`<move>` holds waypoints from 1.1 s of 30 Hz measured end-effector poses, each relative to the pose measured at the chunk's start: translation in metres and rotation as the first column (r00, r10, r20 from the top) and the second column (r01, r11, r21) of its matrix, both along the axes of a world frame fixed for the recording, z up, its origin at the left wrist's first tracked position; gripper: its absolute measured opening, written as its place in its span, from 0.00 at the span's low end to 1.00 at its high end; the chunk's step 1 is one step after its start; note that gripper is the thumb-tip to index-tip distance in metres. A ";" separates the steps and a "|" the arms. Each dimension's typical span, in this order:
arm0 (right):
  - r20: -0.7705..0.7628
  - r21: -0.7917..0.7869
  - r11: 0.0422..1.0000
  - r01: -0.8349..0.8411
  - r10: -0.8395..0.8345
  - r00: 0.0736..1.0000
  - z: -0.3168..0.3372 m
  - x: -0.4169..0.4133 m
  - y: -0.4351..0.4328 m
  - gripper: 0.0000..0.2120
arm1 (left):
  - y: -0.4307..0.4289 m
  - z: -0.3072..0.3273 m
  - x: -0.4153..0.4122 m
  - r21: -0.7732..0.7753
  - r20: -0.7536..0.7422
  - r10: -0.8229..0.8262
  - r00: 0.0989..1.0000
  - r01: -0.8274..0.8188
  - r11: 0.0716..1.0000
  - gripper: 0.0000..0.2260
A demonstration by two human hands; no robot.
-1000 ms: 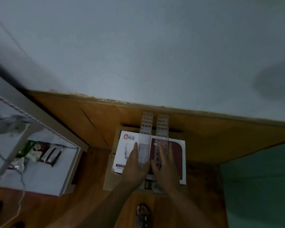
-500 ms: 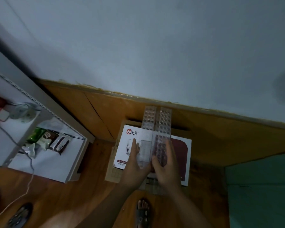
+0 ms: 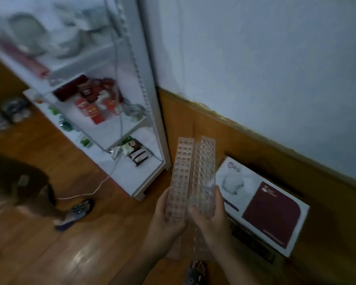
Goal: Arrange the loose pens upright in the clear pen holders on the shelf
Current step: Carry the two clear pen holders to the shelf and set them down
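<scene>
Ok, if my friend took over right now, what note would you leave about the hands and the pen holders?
The left hand grips the left clear pen holder by its near end.
The right hand grips the right clear pen holder, close alongside.
Both holders are in the air, between the white shelf and the white and maroon box.
Done: holders in hand.
Left: set them on the shelf, find the pens (none in view), stand them upright.
</scene>
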State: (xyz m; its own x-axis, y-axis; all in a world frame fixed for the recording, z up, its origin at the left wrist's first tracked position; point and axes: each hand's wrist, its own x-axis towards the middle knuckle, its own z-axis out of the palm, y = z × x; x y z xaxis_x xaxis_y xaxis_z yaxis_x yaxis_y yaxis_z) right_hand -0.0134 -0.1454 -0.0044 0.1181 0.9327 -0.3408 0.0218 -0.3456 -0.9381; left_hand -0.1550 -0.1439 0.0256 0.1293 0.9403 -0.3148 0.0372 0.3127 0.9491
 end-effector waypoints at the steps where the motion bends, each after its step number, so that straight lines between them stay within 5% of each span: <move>1: 0.020 0.000 0.999 -0.045 0.045 0.999 0.002 -0.015 -0.003 0.47 | -0.011 0.005 -0.014 -0.009 0.004 0.042 0.999 -0.042 0.999 0.35; 8: 0.010 0.070 0.920 -0.385 0.385 0.923 0.030 -0.126 -0.060 0.42 | -0.126 0.023 -0.121 0.018 -0.036 0.430 0.902 -0.429 0.903 0.32; 17: 0.034 0.039 0.648 -0.761 0.760 0.649 0.049 -0.267 -0.175 0.41 | -0.306 0.012 -0.234 0.082 -0.097 0.801 0.591 -0.797 0.598 0.35; 33: 0.160 0.038 0.225 -0.974 0.960 0.228 0.030 -0.497 -0.153 0.40 | -0.325 0.002 -0.406 0.101 -0.164 0.977 0.137 -0.983 0.155 0.38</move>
